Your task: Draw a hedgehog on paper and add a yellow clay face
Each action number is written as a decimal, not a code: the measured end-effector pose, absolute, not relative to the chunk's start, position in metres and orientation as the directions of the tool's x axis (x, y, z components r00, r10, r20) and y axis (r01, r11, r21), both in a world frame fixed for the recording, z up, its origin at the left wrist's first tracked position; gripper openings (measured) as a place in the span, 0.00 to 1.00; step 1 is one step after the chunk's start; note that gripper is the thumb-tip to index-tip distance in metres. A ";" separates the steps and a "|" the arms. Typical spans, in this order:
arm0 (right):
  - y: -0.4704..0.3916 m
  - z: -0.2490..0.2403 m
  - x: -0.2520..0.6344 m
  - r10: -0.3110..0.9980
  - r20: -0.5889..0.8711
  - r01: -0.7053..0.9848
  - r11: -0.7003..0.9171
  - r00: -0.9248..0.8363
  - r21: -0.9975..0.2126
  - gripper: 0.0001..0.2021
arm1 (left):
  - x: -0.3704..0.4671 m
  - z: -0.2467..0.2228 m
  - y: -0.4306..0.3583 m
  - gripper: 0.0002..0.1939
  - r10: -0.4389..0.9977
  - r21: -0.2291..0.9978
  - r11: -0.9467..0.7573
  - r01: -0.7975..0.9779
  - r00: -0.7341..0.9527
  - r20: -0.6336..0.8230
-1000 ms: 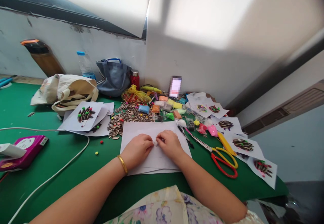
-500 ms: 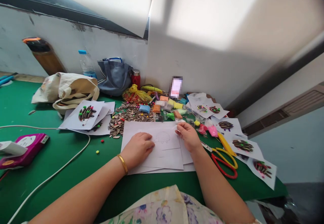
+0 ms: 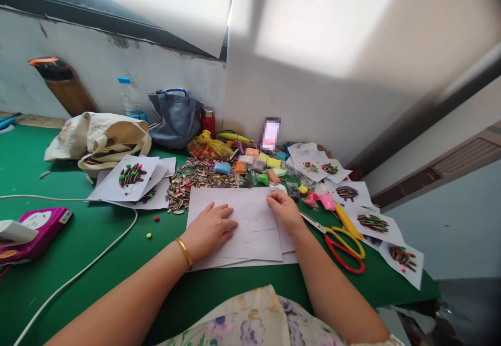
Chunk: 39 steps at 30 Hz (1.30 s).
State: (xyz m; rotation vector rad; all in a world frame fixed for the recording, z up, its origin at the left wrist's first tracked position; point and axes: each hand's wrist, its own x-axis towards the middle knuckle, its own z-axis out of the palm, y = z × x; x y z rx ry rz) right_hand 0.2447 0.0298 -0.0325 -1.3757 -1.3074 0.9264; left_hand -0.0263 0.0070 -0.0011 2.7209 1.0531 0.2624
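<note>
A white sheet of paper [image 3: 235, 249] with a faint pencil outline of a rounded animal [image 3: 249, 212] lies before me on top of other sheets. My left hand [image 3: 211, 231] rests flat on its left part, fingers spread beside the drawing. At the upper right of the sheet, my right hand [image 3: 285, 211] has thumb and forefinger pinched together. A tiny whitish bit shows at those fingertips, too small to name. Scissors [image 3: 332, 236] with red and yellow handles lie just right of my right hand, near a yellow-handled tool [image 3: 347, 222].
Sunflower seeds [image 3: 203, 176] are heaped behind the sheet, beside colored clay packets [image 3: 240, 167]. Seed-decorated sheets [image 3: 373, 224] lie at right, others [image 3: 135, 178] at left. Bags [image 3: 176, 119], a bottle [image 3: 131, 100] and a phone [image 3: 271, 133] stand behind. A white cable [image 3: 90, 263] crosses the left.
My right hand has shifted slightly left, closer to the drawing, still pinched. The fingers of my left hand have spread wider on the sheet. The view has shifted slightly.
</note>
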 end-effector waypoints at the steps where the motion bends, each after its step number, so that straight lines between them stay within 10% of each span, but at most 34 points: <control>1: 0.030 -0.032 0.245 0.986 0.105 0.239 0.071 0.133 -0.969 0.15 | -0.025 -0.002 0.006 0.15 0.680 0.256 -0.722 0.643 0.727 0.092; 31: 0.015 0.005 0.205 0.941 0.000 0.399 0.143 -0.337 -0.906 0.07 | -0.017 -0.004 0.001 0.11 0.670 0.279 -0.739 0.614 0.711 0.210; 39: 0.024 -0.019 0.191 0.957 0.148 0.744 0.288 -0.250 -0.603 0.05 | -0.016 -0.003 0.000 0.11 0.675 0.291 -0.734 0.614 0.706 0.213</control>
